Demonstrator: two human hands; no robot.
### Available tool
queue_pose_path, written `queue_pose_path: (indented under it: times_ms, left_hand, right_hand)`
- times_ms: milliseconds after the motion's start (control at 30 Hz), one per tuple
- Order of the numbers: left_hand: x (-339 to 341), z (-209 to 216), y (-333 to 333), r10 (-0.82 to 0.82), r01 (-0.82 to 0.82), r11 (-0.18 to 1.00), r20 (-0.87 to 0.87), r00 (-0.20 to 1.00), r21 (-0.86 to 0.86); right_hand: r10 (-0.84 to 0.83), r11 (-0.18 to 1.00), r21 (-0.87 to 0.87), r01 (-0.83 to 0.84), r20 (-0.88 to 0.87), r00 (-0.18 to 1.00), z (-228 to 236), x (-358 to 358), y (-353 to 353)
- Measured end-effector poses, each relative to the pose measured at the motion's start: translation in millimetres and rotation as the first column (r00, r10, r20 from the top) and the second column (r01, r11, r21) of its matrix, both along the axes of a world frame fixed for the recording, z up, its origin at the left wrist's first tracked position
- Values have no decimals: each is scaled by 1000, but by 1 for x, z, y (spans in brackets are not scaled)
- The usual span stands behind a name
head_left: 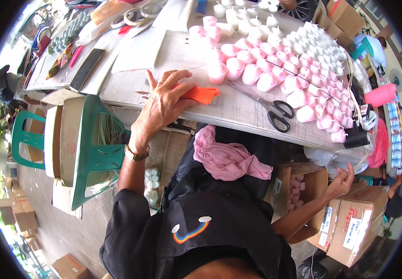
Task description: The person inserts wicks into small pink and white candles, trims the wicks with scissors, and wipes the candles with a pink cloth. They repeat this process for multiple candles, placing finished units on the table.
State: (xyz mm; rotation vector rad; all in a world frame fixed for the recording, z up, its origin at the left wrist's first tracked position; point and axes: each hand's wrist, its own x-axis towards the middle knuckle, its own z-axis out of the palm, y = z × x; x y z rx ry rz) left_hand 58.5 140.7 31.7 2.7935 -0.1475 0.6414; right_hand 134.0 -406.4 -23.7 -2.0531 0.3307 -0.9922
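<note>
On the worktable's near edge, my left hand (pixel 166 95) is closed over an orange plastic tool (pixel 200 95) with a greyish end; the fingers hide part of it. A pair of black-handled scissors (pixel 275 110) lies to its right. Beyond the scissors stand rows of pink candles (pixel 266 81), with white candles (pixel 319 39) behind them. Down at the right, past the table edge, my right hand (pixel 340 183) is raised with its fingers bent and partly apart. Close to its fingertips hang pale strands (pixel 362 162) and clear plastic; I make out nothing in that hand.
A pink cloth (pixel 228 156) lies on my lap. An open carton (pixel 314 181) with pink pieces stands at my right, beside a closed carton (pixel 356 225). A green plastic chair (pixel 87 153) with cardboard stands at left. White sheets (pixel 140 49) and a dark flat bar (pixel 87 69) lie on the table.
</note>
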Motion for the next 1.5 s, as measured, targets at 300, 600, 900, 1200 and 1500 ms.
queue_pose_path:
  times_ms: [300, 600, 900, 1200, 1500]
  left_hand:
    - [-14, 15, 23, -15, 30, 991, -115, 993, 129]
    - [-15, 4, -8, -198, 199, 973, -24, 980, 117]
    - [-22, 24, -33, -283, 248, 951, 201, 938, 182]
    - [-39, 33, 52, 131, -217, 918, 262, 956, 332]
    - [-46, 5, 83, 375, -360, 904, -24, 927, 232]
  right_hand:
    - [13, 997, -82, -8, 59, 998, 32, -9, 33]
    - [71, 994, -88, -63, 88, 994, 46, -12, 55]
    - [695, 718, -76, -692, 26, 719, 77, -52, 176]
    - [748, 658, -46, -751, -69, 660, 62, -43, 193]
    - [738, 665, -57, -745, -108, 666, 62, -43, 187]
